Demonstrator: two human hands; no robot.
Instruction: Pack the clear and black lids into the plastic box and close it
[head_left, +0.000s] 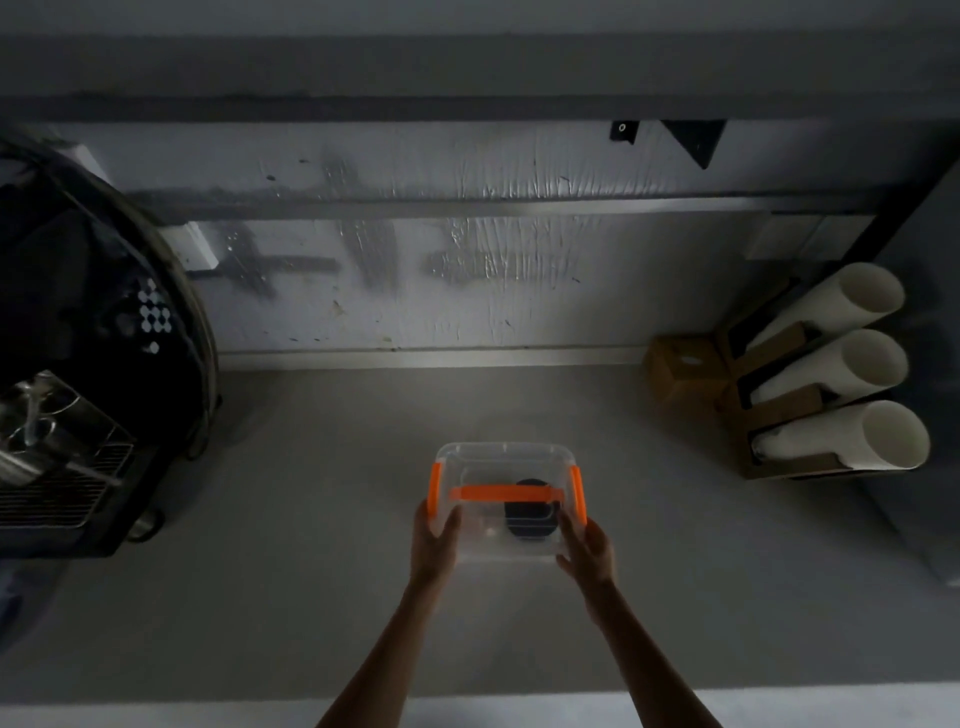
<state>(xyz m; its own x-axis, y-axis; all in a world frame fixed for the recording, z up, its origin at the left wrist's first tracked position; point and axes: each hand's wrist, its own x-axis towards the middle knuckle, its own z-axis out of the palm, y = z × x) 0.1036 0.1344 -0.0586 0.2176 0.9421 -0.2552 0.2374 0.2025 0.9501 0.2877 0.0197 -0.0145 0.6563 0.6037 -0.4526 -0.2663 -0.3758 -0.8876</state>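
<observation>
A clear plastic box (498, 460) with an orange handle (506, 492) and orange side latches sits on the grey counter, its cover on top. Through the cover I see a stack of black lids (530, 512) in the right half. Clear lids cannot be made out inside. My left hand (435, 540) grips the box's near left corner beside the left latch. My right hand (587, 545) grips the near right corner beside the right latch.
Three sleeves of white cups (831, 374) in cardboard holders lie at the right. A brown cardboard box (685, 369) stands behind them. A dark machine with a metal drip grate (62, 483) fills the left. A wall (415, 249) backs the counter (311, 545).
</observation>
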